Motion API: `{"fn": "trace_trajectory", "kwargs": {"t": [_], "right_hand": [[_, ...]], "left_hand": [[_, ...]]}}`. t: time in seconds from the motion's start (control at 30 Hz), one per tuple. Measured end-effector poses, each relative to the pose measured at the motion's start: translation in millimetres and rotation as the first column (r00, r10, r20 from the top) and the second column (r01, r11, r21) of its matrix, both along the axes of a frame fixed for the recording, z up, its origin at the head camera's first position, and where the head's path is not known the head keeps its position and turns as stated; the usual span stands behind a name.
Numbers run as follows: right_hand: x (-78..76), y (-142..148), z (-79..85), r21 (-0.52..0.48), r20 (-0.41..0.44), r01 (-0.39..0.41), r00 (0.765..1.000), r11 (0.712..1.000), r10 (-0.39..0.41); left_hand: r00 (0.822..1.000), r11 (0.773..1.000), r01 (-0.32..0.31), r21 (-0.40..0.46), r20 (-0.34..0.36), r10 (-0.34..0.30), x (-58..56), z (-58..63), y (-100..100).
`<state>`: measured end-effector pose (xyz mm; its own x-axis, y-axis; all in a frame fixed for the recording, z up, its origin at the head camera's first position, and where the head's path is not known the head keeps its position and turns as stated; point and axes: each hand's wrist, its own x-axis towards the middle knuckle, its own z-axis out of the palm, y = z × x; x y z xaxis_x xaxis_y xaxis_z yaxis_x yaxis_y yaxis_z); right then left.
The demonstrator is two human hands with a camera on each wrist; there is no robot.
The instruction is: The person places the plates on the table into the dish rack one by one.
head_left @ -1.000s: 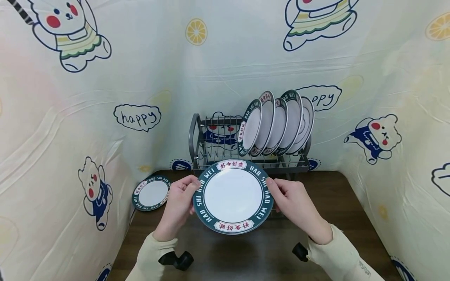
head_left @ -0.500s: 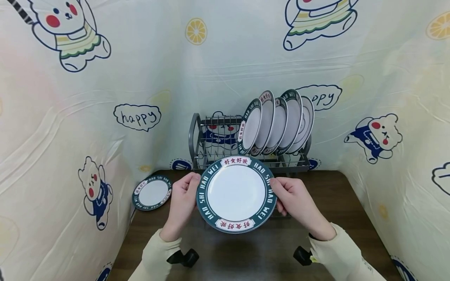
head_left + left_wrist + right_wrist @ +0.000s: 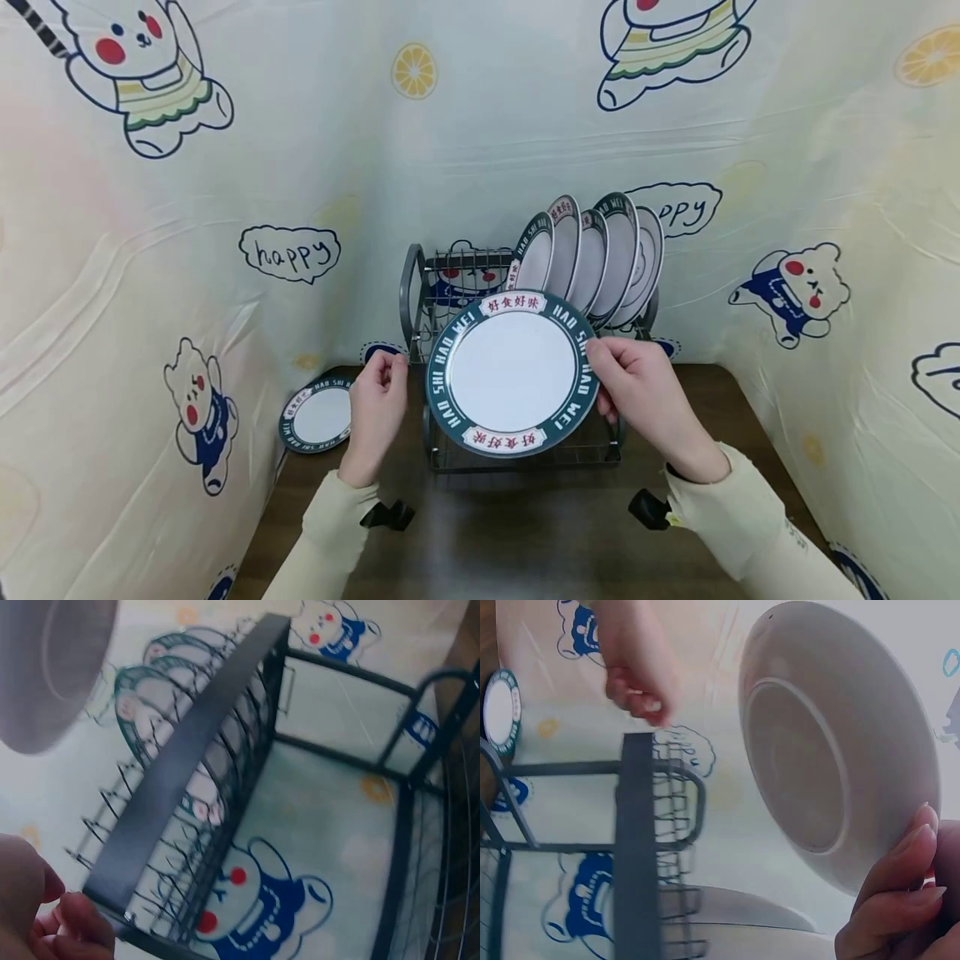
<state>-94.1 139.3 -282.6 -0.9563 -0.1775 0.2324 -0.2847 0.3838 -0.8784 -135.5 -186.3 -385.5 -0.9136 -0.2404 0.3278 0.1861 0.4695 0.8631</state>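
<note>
My right hand (image 3: 637,383) grips the right rim of a white plate (image 3: 513,375) with a dark green lettered border. The plate is held up in front of the dish rack, its face toward the head camera; its plain underside shows in the right wrist view. My left hand (image 3: 378,412) is apart from the plate's left edge, its fingers curled with nothing in them. In the left wrist view these curled fingers (image 3: 71,930) are near the end of the rack's dark bar. Several plates (image 3: 536,254) stand upright on the right part of the rack's upper tier.
The grey two-tier wire dish rack (image 3: 408,292) stands at the back of the brown table (image 3: 480,533). Another green-rimmed plate (image 3: 318,417) is at the table's left edge, partly behind my left hand. Patterned cloth (image 3: 480,108) hangs behind and at both sides.
The held plate has moved up toward the rack and slightly right. My left hand has let go of its rim and is apart from it; my right hand keeps its grip.
</note>
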Motion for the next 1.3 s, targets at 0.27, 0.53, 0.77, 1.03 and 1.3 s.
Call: {"fn": "trace_trajectory", "kwargs": {"t": [0.27,0.53,0.77,1.03,1.3], "right_hand": [[-20.4,-4,27.0,0.074,-0.082,0.043,0.996,0.996,-0.037],[-40.2,-11,41.5,0.106,-0.197,0.095,0.978,0.990,-0.072],[-56.2,-20,53.5,0.158,-0.309,0.183,0.942,0.970,-0.128],[-67.9,-37,62.9,0.236,-0.486,0.281,0.863,0.930,-0.137],[-82.8,-55,69.3,0.305,-0.677,0.404,0.729,0.862,-0.102]], "left_hand": [[0.999,0.999,0.036,0.004,0.020,-0.036,-11.0,-9.1,-3],[0.996,0.998,0.065,0.009,0.063,-0.065,-16.5,-5.5,-1],[0.991,0.995,0.091,0.042,0.096,-0.095,-20.4,-4.2,-1],[0.984,0.986,0.127,0.105,0.112,-0.138,-21.5,-3.4,-1],[0.982,0.982,0.136,0.131,0.112,-0.151,-20.4,-3.8,0]]}}
